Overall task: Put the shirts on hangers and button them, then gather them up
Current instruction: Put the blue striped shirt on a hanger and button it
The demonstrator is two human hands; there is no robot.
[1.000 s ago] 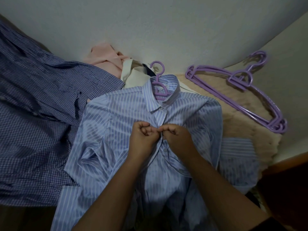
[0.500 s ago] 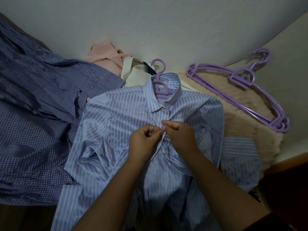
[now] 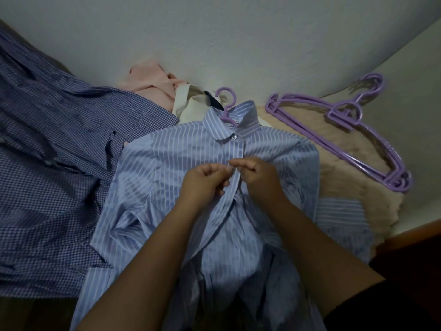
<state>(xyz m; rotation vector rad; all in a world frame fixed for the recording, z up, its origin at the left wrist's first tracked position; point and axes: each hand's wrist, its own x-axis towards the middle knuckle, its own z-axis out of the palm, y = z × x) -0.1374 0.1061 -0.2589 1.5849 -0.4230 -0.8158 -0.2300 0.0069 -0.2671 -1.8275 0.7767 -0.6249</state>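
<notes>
Buttoning is under way on the striped shirt (image 3: 171, 163), which lies front-up in the middle of the bed on a purple hanger (image 3: 226, 108) whose hook pokes out past the collar. The collar button (image 3: 234, 137) looks fastened; below the hands the placket gapes open. The left hand (image 3: 205, 182) pinches the placket edge between thumb and curled fingers, and the right hand (image 3: 259, 174) pinches the opposite edge, their fingertips meeting just below the collar, where the second button seems to be. That button itself is too small to make out.

Several things could go wrong, as I judge it. The light is dim and the stripes hide the buttonhole, so the button may slip out half-threaded, or go into the wrong hole and skew the whole front. Tugging the placket sideways could drag a shoulder off the hanger. The lower front is rumpled, which invites skipped buttons. The checked shirt (image 3: 59, 163) lies touching the left sleeve, so gathering could snag it. Spare hangers (image 3: 346, 139) rest well to the right
</notes>
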